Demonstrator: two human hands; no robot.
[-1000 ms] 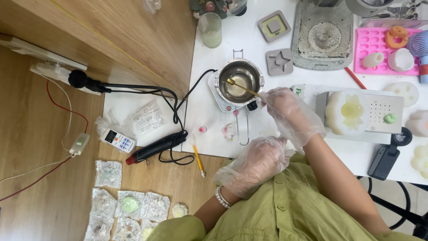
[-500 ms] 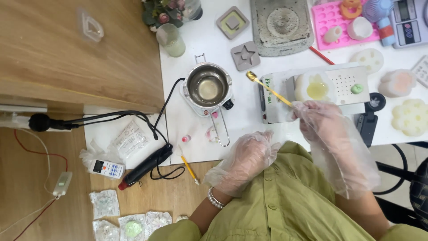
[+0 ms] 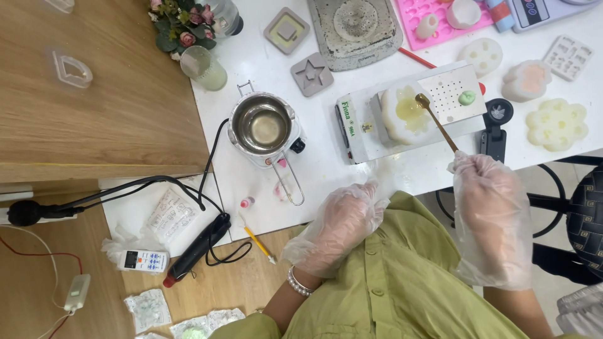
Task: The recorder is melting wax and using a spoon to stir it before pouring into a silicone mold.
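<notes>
My right hand [image 3: 487,188], in a loose clear plastic glove, grips the handle of a thin gold spoon [image 3: 437,120]. The spoon's bowl rests over the yellow centre of a white flower-shaped mould [image 3: 407,112] that sits on a white box-like device [image 3: 361,129]. My left hand [image 3: 344,220], also gloved, lies curled against my green shirt at the table's edge and holds nothing. A small steel melting pot [image 3: 262,124] with pale liquid stands on a little hotplate to the left, with a wire handle toward me.
Grey star [image 3: 311,73] and square moulds, a grey slab, a pink silicone tray [image 3: 440,19], white flower moulds [image 3: 556,123] and a scale crowd the far table. A glass cup [image 3: 204,68] and flowers stand at back left. Black cables, a heat tool [image 3: 195,251], a remote and a yellow pencil [image 3: 259,243] lie at left.
My right hand carried the gold spoon from the melting pot rightward to the white flower mould. The view shifted to the right. My left hand stayed against my shirt.
</notes>
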